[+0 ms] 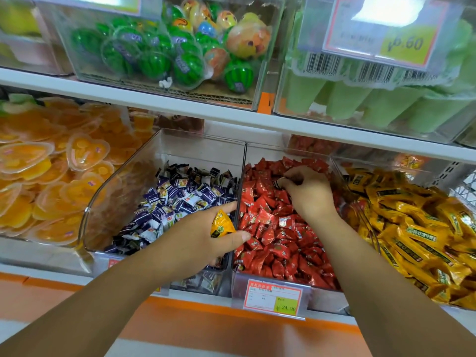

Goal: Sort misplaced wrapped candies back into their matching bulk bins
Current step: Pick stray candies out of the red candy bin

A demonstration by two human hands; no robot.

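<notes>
My left hand (pixel 203 235) holds a yellow wrapped candy (pixel 221 224) between thumb and fingers, over the divider between two clear bins. The left bin (pixel 164 148) holds purple-and-white wrapped candies (pixel 180 199). The middle bin (pixel 260 279) is full of red wrapped candies (pixel 273 235). My right hand (pixel 306 191) reaches into the red bin and pinches a dark wrapped candy (pixel 277 184) at its fingertips. To the right lies a heap of yellow wrapped candies (pixel 417 233).
Orange heart-shaped jelly cups (pixel 51 163) fill the bin at far left. On the upper shelf stand bins of watermelon-shaped sweets (pixel 159 60) and green ice pops (pixel 381 104). A price tag (pixel 273 296) hangs on the red bin's front; another price tag (pixel 386 32) hangs above.
</notes>
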